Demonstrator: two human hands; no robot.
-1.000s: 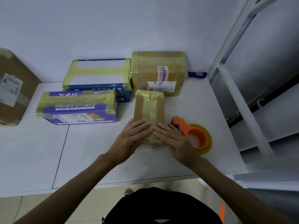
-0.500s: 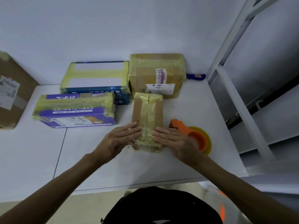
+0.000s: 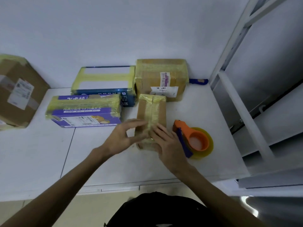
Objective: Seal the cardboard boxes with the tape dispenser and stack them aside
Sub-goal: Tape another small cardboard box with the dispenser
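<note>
A small brown cardboard box (image 3: pixel 152 110) lies on the white table (image 3: pixel 41 153), with a strip of yellowish tape running along its top. My left hand (image 3: pixel 121 138) is at the box's near left edge, fingers over the top and thumb at the side, blurred. Resting flat on the near end of the box, my right hand (image 3: pixel 168 143) presses straight fingers on the tape. The orange tape dispenser (image 3: pixel 195 140), with its yellow roll, lies on the table just right of my right hand, and nothing holds it.
Behind the small box stand taped boxes: a purple one (image 3: pixel 85 112), a blue and white one (image 3: pixel 105 82) and a brown one (image 3: pixel 161 79) with labels. A large brown box (image 3: pixel 16 90) sits far left. A blue handle (image 3: pixel 198 81) lies by the wall. A white metal frame (image 3: pixel 237 112) borders the right.
My left hand has slid from flat on top of the box to its left edge, with the thumb spread apart. My right hand stays flat on the near end.
</note>
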